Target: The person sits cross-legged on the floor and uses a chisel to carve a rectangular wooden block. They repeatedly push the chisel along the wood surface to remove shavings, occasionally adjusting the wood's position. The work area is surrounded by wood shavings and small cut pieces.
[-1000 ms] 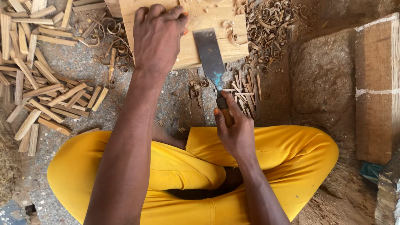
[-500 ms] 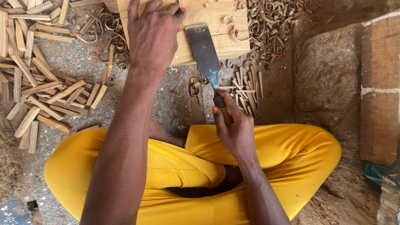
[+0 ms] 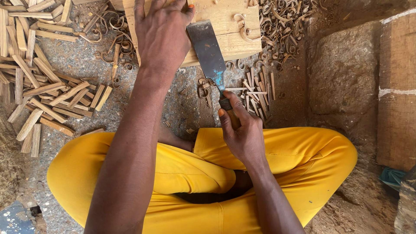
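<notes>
Chisel (image 3: 209,50) work of this kind goes best, I judge, with the blade kept low and nearly flat to the wood, so that it takes thin curls and does not dig in. My right hand (image 3: 242,135) is closed around the handle, thumb along the top near the ferrule; the handle sits just above my knee, and the broad steel blade runs up and away from my fist to the near right part of the block (image 3: 225,24), where its edge rests on the pale top face. So the working end lies well ahead of my grip, a whole blade's length from my fingers.

My left hand (image 3: 162,32) lies flat, fingers spread, pressing down on the block just left of the blade. It clasps nothing; it only pins the wood. I would keep those fingers beside the edge and never in front of it, since a slip would drive the steel forward. Pushing from the wrist with short strokes should hold the line better than a long shove.

Curled shavings (image 3: 281,21) lie on the block's right end and on the ground beyond it. Split sticks (image 3: 47,91) are heaped to my left, and thinner slivers (image 3: 258,89) lie just right of the blade. My yellow trousers (image 3: 182,173) fill the foreground, legs crossed.
</notes>
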